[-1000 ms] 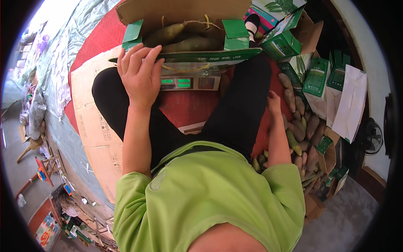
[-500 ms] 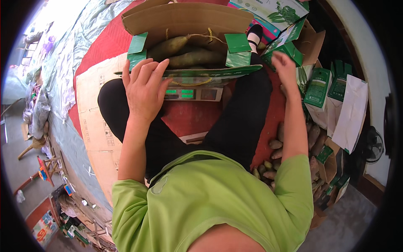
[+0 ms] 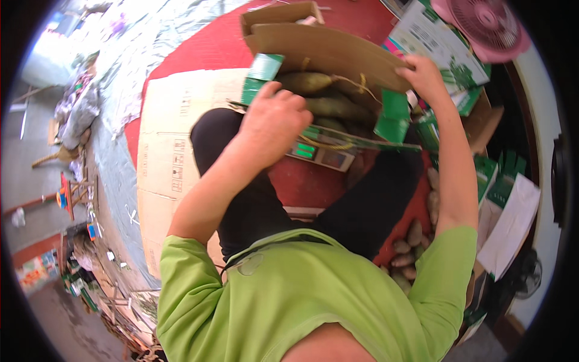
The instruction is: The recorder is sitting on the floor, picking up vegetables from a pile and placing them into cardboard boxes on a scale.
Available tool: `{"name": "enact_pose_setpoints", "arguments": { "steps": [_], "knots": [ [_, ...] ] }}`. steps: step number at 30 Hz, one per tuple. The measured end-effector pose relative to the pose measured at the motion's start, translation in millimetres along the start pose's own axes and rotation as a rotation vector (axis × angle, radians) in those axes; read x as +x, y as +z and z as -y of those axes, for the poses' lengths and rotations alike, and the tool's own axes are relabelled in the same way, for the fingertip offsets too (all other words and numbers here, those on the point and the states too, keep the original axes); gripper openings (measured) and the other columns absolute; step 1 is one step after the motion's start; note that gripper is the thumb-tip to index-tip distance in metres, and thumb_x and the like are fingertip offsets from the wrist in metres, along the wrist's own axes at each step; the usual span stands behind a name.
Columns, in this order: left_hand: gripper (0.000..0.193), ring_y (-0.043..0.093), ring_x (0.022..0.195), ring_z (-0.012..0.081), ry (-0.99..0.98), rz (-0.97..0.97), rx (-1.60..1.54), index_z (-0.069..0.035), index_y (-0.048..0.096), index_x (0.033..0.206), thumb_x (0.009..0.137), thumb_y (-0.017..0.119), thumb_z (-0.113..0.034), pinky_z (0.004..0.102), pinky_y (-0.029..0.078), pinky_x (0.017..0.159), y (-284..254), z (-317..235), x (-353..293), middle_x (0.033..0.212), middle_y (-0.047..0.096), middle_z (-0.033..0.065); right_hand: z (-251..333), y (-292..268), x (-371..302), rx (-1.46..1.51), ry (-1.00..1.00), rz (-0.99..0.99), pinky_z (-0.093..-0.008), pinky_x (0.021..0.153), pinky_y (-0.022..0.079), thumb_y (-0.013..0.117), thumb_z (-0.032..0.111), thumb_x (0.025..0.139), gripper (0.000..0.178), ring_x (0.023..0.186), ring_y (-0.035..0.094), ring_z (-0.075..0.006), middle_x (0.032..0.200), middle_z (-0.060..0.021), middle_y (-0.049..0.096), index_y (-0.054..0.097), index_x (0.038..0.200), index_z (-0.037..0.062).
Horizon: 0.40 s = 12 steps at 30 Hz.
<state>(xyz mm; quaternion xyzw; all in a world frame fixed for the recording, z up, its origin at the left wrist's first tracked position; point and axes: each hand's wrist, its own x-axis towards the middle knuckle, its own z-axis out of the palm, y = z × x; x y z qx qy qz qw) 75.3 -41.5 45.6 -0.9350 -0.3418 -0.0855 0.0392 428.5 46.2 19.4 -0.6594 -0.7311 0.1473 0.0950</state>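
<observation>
An open green and brown cardboard box stands in front of me on a small scale with green lit digits. Several long brownish-green tubers lie inside it. My left hand rests with curled fingers on the box's near left edge, over the tubers. My right hand grips the right end of the brown top flap, which leans over the box.
I sit on a flattened cardboard sheet over a red mat. More tubers lie loose by my right leg. Folded green boxes, white paper and a pink fan crowd the right side.
My right hand rose from the loose tubers at my right side to the box's right flap. The brown flap has swung down over the box. My left hand stayed on the near edge.
</observation>
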Motion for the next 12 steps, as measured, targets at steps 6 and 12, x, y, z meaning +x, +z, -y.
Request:
{"name": "enact_pose_setpoints", "arguments": {
  "steps": [6,12],
  "knots": [
    [0.004,0.059,0.086,0.0203,0.056,-0.043,-0.128,-0.014,0.061,0.07,0.069,0.06,-0.01,0.0418,0.041,0.098,5.9,14.0,0.0,0.075,0.053,0.002,26.7,-9.5,-10.0,-0.047,-0.065,-0.158,-0.0423,0.068,0.043,0.064,0.022,0.077,0.022,0.082,0.058,-0.0357,0.087,-0.0156,0.061,0.062,0.082,0.0007],
    [0.003,0.059,0.087,0.0196,-0.081,-0.116,-0.171,-0.014,0.063,0.072,0.07,0.063,-0.011,0.0422,0.039,0.102,-12.9,65.0,-30.6,0.076,0.054,0.0016,84.5,-21.0,36.0,0.088,-0.165,-0.2,-0.0374,0.063,0.04,0.067,0.018,0.076,0.021,0.07,0.056,-0.0226,0.075,-0.0115,0.056,0.061,0.079,-0.0015]
  ]
}}
